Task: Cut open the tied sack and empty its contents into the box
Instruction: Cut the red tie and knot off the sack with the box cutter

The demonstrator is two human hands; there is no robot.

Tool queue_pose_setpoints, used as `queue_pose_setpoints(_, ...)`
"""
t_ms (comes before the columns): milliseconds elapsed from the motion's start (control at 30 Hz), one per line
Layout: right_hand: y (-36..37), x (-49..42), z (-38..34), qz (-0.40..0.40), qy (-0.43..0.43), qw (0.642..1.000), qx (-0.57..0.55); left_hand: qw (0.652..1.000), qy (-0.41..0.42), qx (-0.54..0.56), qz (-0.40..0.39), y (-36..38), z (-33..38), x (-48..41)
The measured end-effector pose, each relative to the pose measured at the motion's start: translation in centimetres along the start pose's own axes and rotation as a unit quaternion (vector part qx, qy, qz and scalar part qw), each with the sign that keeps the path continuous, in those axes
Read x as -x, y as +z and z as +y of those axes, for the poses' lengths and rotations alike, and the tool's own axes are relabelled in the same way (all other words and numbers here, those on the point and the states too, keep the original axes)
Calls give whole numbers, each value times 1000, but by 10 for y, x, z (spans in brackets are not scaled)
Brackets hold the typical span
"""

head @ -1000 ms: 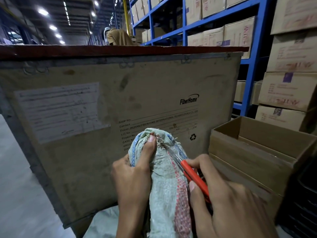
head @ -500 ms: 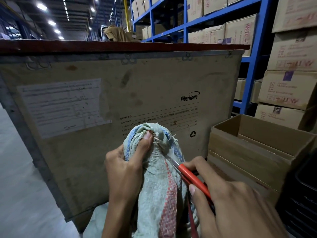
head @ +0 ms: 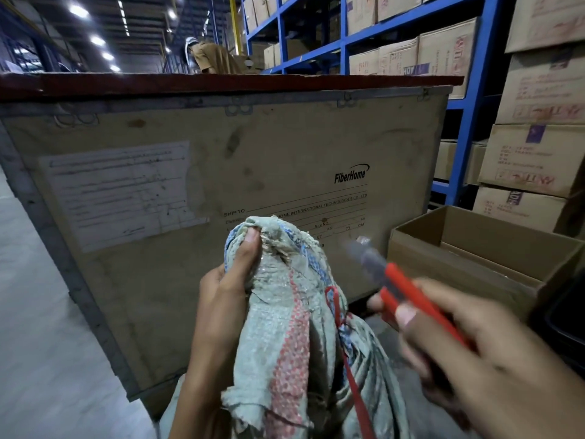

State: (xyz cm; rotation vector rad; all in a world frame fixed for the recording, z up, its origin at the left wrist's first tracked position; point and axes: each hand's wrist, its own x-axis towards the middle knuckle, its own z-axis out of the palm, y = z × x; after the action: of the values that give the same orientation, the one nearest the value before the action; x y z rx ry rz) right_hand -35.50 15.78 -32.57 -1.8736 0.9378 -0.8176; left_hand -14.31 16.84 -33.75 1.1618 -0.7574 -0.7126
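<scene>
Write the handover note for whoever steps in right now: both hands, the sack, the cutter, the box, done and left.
Left hand: gripping the bunched neck of the woven sack, held upright.
Right hand: holding the red cutter, blade clear of the sack, to its right.
Red tie string hangs loose at the neck; whether it is fully cut is unclear.
Open cardboard box stands to the right.
Left: open the neck, tip the contents into the box.

The left hand [head: 221,289] grips the bunched neck of a worn woven sack [head: 285,327], thumb pressed near its top. A red cord [head: 340,315] hangs loose down the sack's right side. The right hand [head: 468,353], blurred, holds a red-handled cutter [head: 408,289] just beside the sack, blade apart from the fabric. An open cardboard box [head: 474,248] sits to the right, in front of a large wooden crate [head: 253,153].
</scene>
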Motion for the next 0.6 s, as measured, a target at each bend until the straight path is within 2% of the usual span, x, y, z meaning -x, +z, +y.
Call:
queue_pose_setpoints(67, 7, -10, 9, 79, -2, 993, -89, 996, -16, 23, -85, 10, -3, 3)
queue_pose_setpoints(133, 19, -18, 19, 106, -15, 991, -75, 987, -16, 39, -154, 20, -8, 5)
queue_pose_setpoints(167, 24, -20, 23, 95, -6, 991, -97, 985, -13, 35, -170, 24, -11, 8)
queue_pose_setpoints(267, 34, -30, 45, 146, -5, 973, -177, 978, -16, -44, -204, 24, -15, 15)
queue_pose_setpoints(367, 31, -37, 56, 177, -41, 974, -137, 961, 6, -191, -198, 12, -15, 14)
queue_pose_setpoints(500, 24, -46, 67, 181, -67, 975, -110, 959, -25, -232, -158, 0, -15, 4)
queue_pose_setpoints(600, 12, -50, 78, 162, -54, 979, -115, 937, -23, -267, -224, -15, -14, -5)
